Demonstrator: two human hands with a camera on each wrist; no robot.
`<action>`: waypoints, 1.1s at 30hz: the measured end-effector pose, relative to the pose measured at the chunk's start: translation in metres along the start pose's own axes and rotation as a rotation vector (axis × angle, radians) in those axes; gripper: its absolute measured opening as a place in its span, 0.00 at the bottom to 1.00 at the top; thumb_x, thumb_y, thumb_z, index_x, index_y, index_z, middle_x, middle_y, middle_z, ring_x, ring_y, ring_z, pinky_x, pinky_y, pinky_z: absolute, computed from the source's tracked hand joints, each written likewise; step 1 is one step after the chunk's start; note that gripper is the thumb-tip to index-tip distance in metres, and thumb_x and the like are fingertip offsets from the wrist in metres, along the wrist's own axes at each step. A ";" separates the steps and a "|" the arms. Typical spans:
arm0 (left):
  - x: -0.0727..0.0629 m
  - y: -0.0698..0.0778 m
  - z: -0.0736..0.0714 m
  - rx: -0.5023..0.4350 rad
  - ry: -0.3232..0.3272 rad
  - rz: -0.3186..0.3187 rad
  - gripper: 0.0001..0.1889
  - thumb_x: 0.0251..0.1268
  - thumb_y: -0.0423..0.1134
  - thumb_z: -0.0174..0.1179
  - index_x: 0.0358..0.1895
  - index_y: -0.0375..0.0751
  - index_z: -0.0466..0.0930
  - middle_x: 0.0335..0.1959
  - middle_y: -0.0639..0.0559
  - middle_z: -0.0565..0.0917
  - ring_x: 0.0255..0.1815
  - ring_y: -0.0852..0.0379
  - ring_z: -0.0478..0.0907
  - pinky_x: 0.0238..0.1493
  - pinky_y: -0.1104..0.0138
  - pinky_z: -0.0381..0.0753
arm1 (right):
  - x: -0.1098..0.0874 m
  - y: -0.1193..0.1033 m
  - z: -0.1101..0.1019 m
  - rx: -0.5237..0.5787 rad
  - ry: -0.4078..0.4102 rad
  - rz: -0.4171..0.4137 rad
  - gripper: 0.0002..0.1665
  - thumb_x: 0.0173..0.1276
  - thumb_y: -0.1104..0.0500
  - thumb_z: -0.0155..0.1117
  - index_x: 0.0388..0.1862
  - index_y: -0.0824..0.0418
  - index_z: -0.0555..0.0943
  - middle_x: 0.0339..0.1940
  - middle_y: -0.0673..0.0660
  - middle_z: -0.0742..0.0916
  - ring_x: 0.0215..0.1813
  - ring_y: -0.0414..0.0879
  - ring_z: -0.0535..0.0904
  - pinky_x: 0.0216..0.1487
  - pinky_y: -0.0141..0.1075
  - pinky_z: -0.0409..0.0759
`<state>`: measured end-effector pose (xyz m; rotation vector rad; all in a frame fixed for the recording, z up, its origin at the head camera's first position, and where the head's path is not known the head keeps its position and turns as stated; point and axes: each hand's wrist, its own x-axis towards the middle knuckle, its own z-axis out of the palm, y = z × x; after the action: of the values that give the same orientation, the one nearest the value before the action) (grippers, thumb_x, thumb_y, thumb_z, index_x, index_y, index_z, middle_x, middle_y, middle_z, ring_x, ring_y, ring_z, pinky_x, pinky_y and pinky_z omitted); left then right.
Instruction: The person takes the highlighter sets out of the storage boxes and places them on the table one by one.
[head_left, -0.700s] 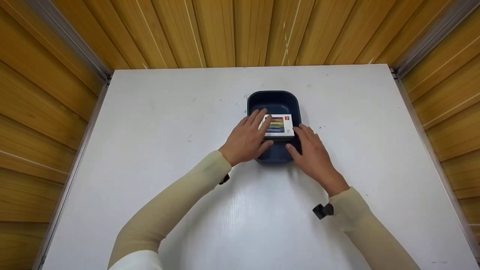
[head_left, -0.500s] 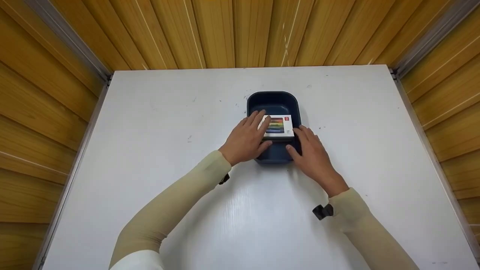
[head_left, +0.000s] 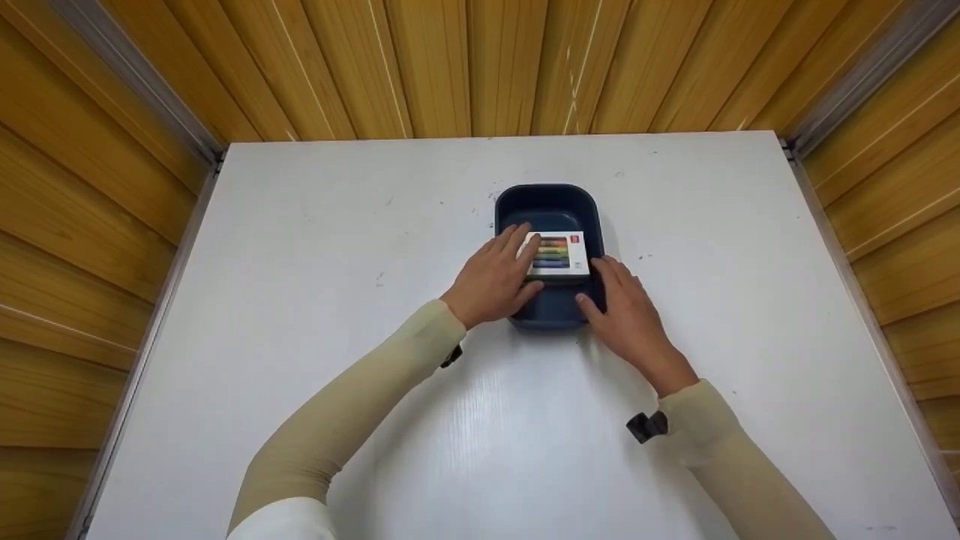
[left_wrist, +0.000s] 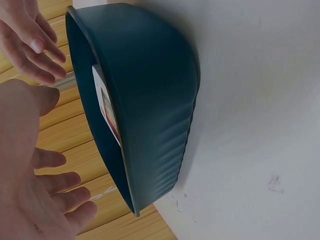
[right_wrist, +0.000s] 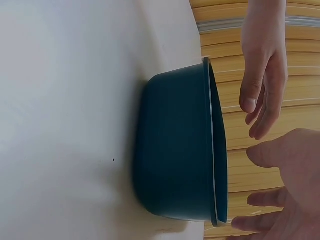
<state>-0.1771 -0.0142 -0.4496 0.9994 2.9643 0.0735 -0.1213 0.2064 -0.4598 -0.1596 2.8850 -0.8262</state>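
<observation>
A white box [head_left: 581,255] with a window showing a row of coloured sticks, perhaps crayons, lies crosswise inside a dark blue plastic bin [head_left: 547,196]. In the left wrist view part of the box [left_wrist: 106,105] shows near the bin's rim. My left hand [head_left: 491,281], fingers extended, is above the bin's left side and hides the box's left end in the head view. My right hand [head_left: 630,315] is over the right rim, fingers loosely bent. Both wrist views show the hands above the bin [right_wrist: 175,145], apart from it and holding nothing.
The bin stands on a white table [head_left: 337,225] with small dark marks. Yellow wood-look panels [head_left: 435,67] enclose the back and both sides, with metal posts [head_left: 142,75] at the corners. Black wrist devices [head_left: 646,426] hang under the sleeves.
My right hand has shifted slightly right, away from the box's right end. My left hand has barely moved. The box and bin keep their places on the table.
</observation>
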 end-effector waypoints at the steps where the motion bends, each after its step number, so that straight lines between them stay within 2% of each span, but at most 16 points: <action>1: -0.001 -0.002 0.001 -0.003 0.002 -0.002 0.37 0.73 0.60 0.43 0.76 0.41 0.50 0.77 0.41 0.56 0.77 0.46 0.55 0.75 0.57 0.59 | 0.001 0.000 0.001 0.007 -0.005 0.002 0.40 0.73 0.48 0.54 0.76 0.61 0.53 0.77 0.64 0.59 0.78 0.60 0.53 0.76 0.58 0.52; 8: 0.006 -0.006 0.007 -0.030 0.011 -0.005 0.36 0.73 0.59 0.45 0.75 0.42 0.52 0.76 0.41 0.57 0.77 0.47 0.56 0.75 0.57 0.60 | 0.002 0.001 0.000 0.044 -0.014 0.037 0.40 0.74 0.49 0.53 0.77 0.62 0.51 0.77 0.65 0.60 0.78 0.61 0.54 0.73 0.58 0.59; 15: 0.012 -0.006 0.011 -0.064 0.000 0.006 0.35 0.73 0.57 0.47 0.75 0.40 0.53 0.75 0.41 0.59 0.76 0.47 0.58 0.75 0.58 0.60 | 0.004 0.005 0.000 0.001 0.012 0.077 0.41 0.74 0.50 0.52 0.76 0.66 0.50 0.73 0.71 0.63 0.74 0.65 0.59 0.70 0.59 0.62; 19: 0.015 -0.007 0.014 -0.052 -0.001 0.010 0.35 0.73 0.57 0.47 0.74 0.40 0.54 0.75 0.41 0.59 0.76 0.47 0.59 0.75 0.59 0.60 | 0.005 0.007 0.001 -0.008 0.012 0.097 0.42 0.73 0.51 0.52 0.76 0.68 0.49 0.70 0.73 0.66 0.71 0.67 0.63 0.67 0.60 0.65; 27: 0.023 -0.005 0.023 -0.060 -0.023 0.016 0.34 0.73 0.56 0.47 0.74 0.42 0.53 0.75 0.42 0.59 0.76 0.48 0.57 0.75 0.60 0.59 | 0.003 0.015 0.000 -0.033 -0.028 0.130 0.43 0.74 0.49 0.50 0.77 0.68 0.47 0.63 0.73 0.73 0.64 0.67 0.71 0.60 0.60 0.71; 33: 0.026 -0.009 0.025 -0.050 -0.049 0.001 0.35 0.72 0.56 0.47 0.75 0.43 0.52 0.75 0.42 0.59 0.76 0.48 0.58 0.75 0.59 0.60 | 0.009 0.014 0.003 -0.046 -0.066 0.157 0.43 0.74 0.48 0.49 0.77 0.67 0.46 0.66 0.76 0.71 0.66 0.70 0.69 0.62 0.62 0.70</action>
<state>-0.2029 -0.0043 -0.4751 0.9829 2.9030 0.1204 -0.1310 0.2153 -0.4708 0.0337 2.8122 -0.7131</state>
